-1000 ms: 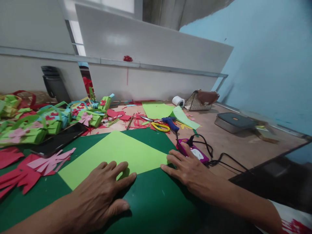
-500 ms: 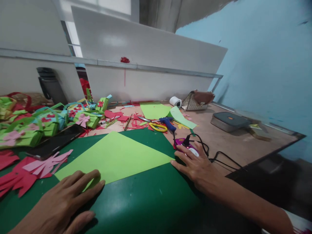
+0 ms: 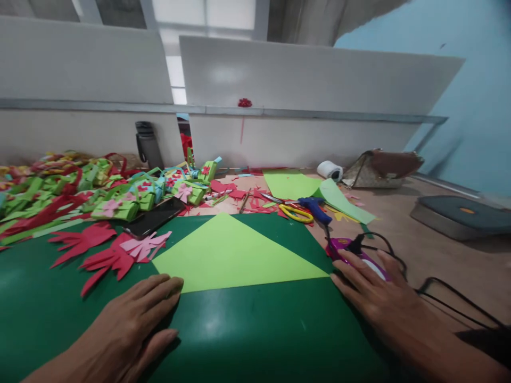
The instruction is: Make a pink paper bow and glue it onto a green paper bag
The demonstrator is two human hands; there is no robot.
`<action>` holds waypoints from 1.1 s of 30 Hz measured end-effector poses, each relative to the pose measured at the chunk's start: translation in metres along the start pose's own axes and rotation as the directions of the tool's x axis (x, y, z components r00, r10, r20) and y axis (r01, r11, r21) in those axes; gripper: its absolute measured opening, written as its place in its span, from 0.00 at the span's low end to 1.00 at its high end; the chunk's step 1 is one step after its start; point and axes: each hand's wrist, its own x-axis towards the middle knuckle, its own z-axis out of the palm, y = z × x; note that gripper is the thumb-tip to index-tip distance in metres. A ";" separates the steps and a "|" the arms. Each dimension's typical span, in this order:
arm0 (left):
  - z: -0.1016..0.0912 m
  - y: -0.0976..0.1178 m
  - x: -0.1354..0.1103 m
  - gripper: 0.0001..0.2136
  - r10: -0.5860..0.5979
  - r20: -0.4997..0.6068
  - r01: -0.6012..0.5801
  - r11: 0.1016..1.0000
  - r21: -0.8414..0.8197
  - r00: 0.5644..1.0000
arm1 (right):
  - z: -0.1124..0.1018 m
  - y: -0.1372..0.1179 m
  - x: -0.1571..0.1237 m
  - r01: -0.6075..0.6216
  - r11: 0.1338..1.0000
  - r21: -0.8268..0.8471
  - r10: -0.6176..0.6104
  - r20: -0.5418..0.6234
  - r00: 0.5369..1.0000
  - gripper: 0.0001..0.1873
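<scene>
Lime-green paper [image 3: 239,255] lies at the centre of the frame, its near edge running between the two hands. The left hand [image 3: 136,314], lower left, rests palm down, fingers together and thumb apart, fingertips on the sheet's lower-left corner. The right hand [image 3: 383,298], lower right, is spread wide, fingertips at the sheet's right tip and over one purple device [image 3: 337,246]. Below the near edge, open green mat [image 3: 255,330] reaches the bottom of the frame; the mat's right edge meets the brown tabletop [image 3: 393,218] beside the device. Left of the sheet lie two red cutouts [image 3: 112,259], one pink cutout [image 3: 146,246] and one phone [image 3: 155,219]. Beyond its far edge: one blue glue gun [image 3: 317,209] and one pair of yellow-handled scissors [image 3: 297,214]. Further out stand one bottle [image 3: 148,146], upper left, and one handbag [image 3: 387,167], upper right. The green paper bags [image 3: 120,205] at left overlap too much to count.
</scene>
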 end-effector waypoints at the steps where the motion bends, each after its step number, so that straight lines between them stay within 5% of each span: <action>1: -0.002 0.000 0.001 0.16 0.033 0.003 -0.033 0.999 0.015 0.999 | -0.001 0.000 0.002 0.001 1.000 -0.023 -0.001 -0.010 1.000 0.20; 7: -0.004 0.008 0.019 0.14 0.009 -0.067 -0.013 0.998 -0.056 0.998 | -0.014 -0.021 0.034 0.087 0.988 -0.124 -0.087 0.004 0.996 0.21; 14: 0.002 0.009 0.033 0.16 -0.008 -0.074 0.000 0.994 -0.106 0.997 | 0.006 -0.062 0.083 0.183 0.981 -0.065 -0.183 0.010 0.983 0.12; 21: 0.016 0.008 0.028 0.11 -0.080 -0.096 0.069 0.991 -0.114 0.992 | 0.018 -0.059 0.098 0.170 0.981 -0.095 -0.168 0.034 0.985 0.13; 25: 0.011 0.019 0.050 0.09 -0.035 -0.194 0.046 0.997 0.055 0.980 | 0.001 -0.052 0.105 0.126 0.986 -0.111 -0.136 -0.085 0.987 0.15; 27: 0.006 0.027 0.067 0.15 0.001 -0.149 0.014 0.995 0.097 0.989 | -0.013 -0.050 0.109 0.116 0.986 -0.123 -0.135 -0.163 0.977 0.15; 30: 0.001 0.034 0.093 0.12 -0.082 -0.002 0.081 0.993 -0.081 0.997 | -0.036 -0.048 0.111 0.098 0.987 -0.124 -0.123 -0.218 0.968 0.14; 33: -0.004 0.032 0.111 0.08 -0.176 0.026 0.175 0.930 -0.323 0.984 | -0.052 -0.047 0.109 0.064 0.993 -0.097 -0.087 -0.261 0.961 0.14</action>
